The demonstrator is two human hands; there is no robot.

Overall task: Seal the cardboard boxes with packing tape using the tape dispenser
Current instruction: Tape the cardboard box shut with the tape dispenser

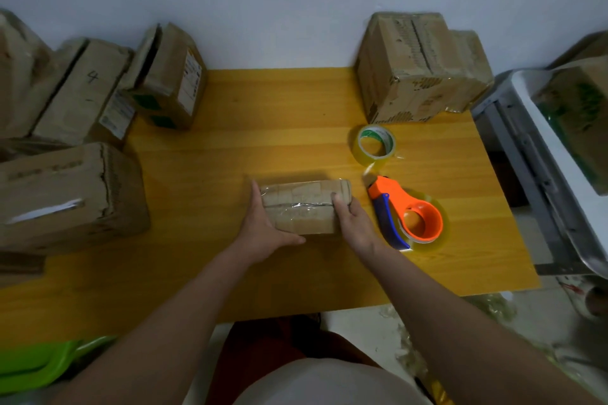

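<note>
A small cardboard box (pixel 304 204) with clear tape across its top lies in the middle of the yellow table (pixel 263 108). My left hand (pixel 266 228) holds its left end, fingers straight along the side and thumb along the near edge. My right hand (pixel 353 222) grips the right end, fingers curled over the top. The orange tape dispenser (pixel 406 212) with a blue handle lies on the table just right of my right hand, untouched. A spare roll of clear tape (pixel 375 145) lies behind the dispenser.
Several cardboard boxes are piled at the table's left (pixel 72 197) and back left (pixel 167 76). A taped box stack (pixel 421 66) stands at the back right. A metal rack (pixel 543 158) holding another box is off the right edge. A green bin (pixel 42 362) sits at the lower left.
</note>
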